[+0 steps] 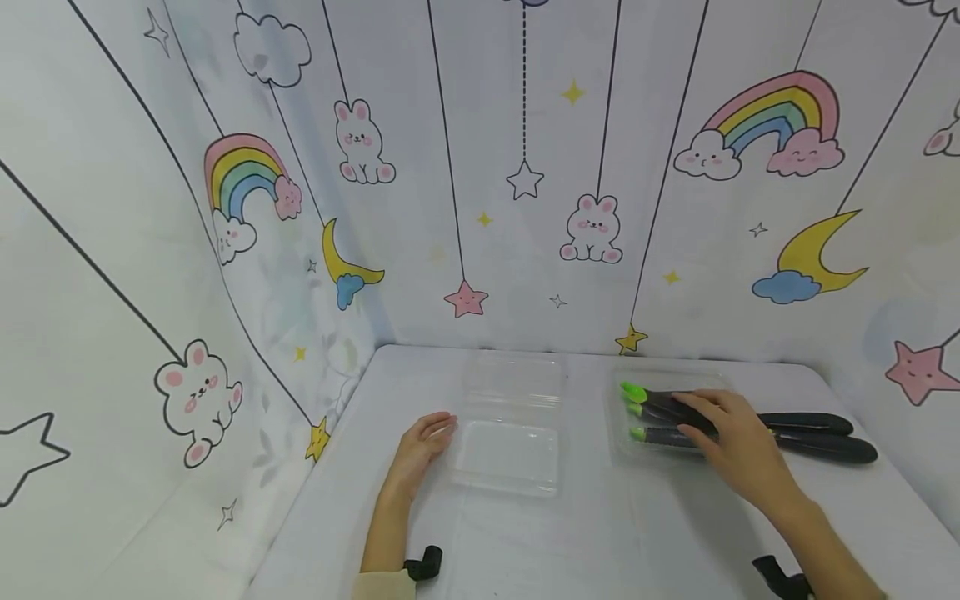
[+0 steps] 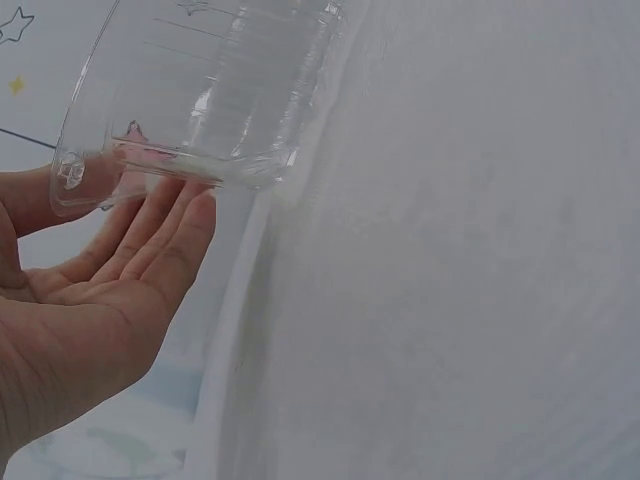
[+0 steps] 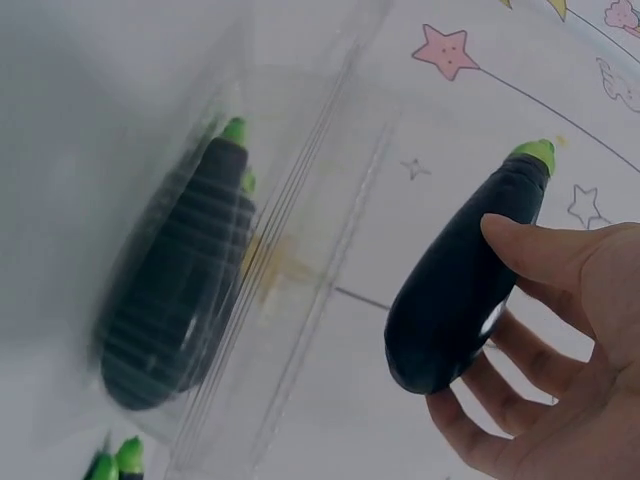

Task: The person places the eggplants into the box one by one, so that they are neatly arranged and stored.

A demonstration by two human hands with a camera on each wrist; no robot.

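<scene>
In the head view my right hand (image 1: 738, 450) is over a clear plastic box at the right. It grips a dark eggplant (image 3: 465, 275) with a green tip, the thumb on one side and curled fingers on the other. Two more eggplants (image 3: 175, 275) lie side by side in that clear box (image 3: 300, 225), seen through its wall. My left hand (image 1: 423, 446) is at the left edge of another clear box (image 1: 506, 458), whose hinged lid (image 1: 513, 382) lies folded back. In the left wrist view its extended fingers (image 2: 180, 245) reach the box's rim, with the thumb behind the plastic.
To the right of the filled box, dark eggplants (image 1: 825, 447) lie on the white-covered table (image 1: 592, 533). A white curtain (image 1: 495, 108) printed with rabbits, stars and rainbows hangs behind the table and along its left side.
</scene>
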